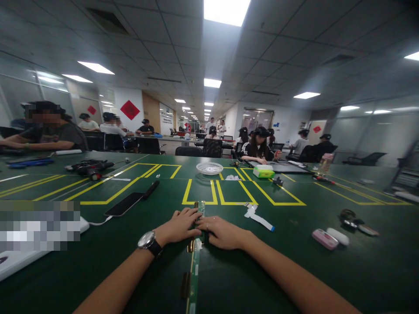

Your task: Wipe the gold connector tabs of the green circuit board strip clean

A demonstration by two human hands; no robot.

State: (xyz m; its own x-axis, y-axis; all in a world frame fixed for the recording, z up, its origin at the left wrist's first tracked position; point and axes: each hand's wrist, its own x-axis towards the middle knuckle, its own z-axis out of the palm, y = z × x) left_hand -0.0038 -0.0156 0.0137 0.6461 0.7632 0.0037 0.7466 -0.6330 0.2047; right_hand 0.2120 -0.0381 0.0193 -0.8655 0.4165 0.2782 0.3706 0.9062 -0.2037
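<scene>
A long, narrow green circuit board strip [195, 270] lies lengthwise on the green table, its near end running out of the bottom of the view. Brown film tabs [185, 284] stick out from its left edge. Near the strip's far end, my left hand [179, 225], with a watch [147, 240] on the wrist, grips it from the left with bent fingers. Opposite, my right hand [224, 232] closes on the same stretch from the right. The fingers of both hands meet over the board, and what is under the fingertips is hidden.
White flat ribbon cables [257, 216] lie right of my hands. A phone [126, 204] with a charging cable and a white power strip [26, 257] are left. Further off are a white basket [209, 168] and a green tissue pack [263, 171]. People sit around other tables.
</scene>
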